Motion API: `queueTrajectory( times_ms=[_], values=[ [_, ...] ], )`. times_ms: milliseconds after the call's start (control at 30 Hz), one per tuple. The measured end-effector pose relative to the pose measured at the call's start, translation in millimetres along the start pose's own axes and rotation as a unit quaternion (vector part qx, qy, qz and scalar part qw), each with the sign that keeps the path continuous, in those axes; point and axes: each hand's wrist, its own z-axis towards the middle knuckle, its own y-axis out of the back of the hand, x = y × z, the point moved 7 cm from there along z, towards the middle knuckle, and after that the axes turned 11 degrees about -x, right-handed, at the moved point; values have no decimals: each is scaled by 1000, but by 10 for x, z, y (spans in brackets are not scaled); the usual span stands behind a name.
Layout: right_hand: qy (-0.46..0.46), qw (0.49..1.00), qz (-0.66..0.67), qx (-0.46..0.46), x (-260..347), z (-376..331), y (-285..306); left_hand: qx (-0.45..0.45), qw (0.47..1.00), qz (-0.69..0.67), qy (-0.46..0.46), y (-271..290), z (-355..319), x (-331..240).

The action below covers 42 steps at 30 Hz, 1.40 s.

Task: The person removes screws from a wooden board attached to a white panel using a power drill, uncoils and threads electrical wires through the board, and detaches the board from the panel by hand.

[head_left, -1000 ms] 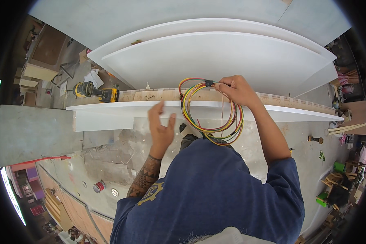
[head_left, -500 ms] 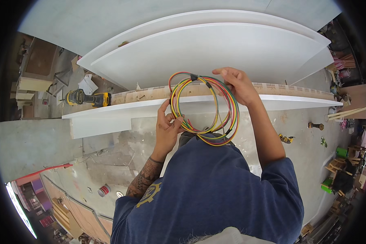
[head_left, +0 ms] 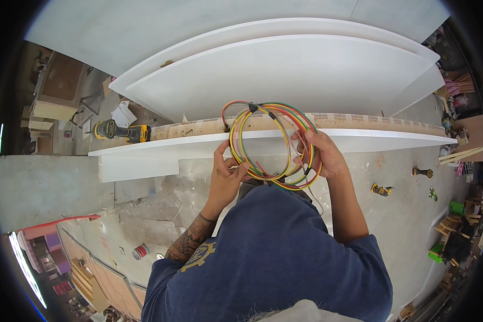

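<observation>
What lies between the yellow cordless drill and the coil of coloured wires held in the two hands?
In the head view, between the drill and the wire coil runs only the bare wooden top edge of the white panel.

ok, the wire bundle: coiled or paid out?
Coiled. The coloured wire bundle forms a closed ring of several loops, bound by dark ties at the top, held between the left hand and right hand.

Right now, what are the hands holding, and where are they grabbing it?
A coil of coloured wires. The left hand pinches its lower left side; the right hand grips its right side.
</observation>
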Motion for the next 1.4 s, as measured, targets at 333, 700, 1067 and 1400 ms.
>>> queueTrajectory(
  times_ms=[333,700,1067,1400],
  values=[
    [-17,998,20,-59,-104,-52,185,-100,900,251,-342,-9,278,-914],
    [112,956,-268,-40,-46,-392,-52,122,867,367,-315,-216,1004,-1288],
    [198,908,-346,-127,-64,-561,-51,375,848,312,-209,-367,1163,-1003],
    [-26,997,-40,64,-376,-474,-196,371,837,295,-274,-194,930,-969]
  ],
)
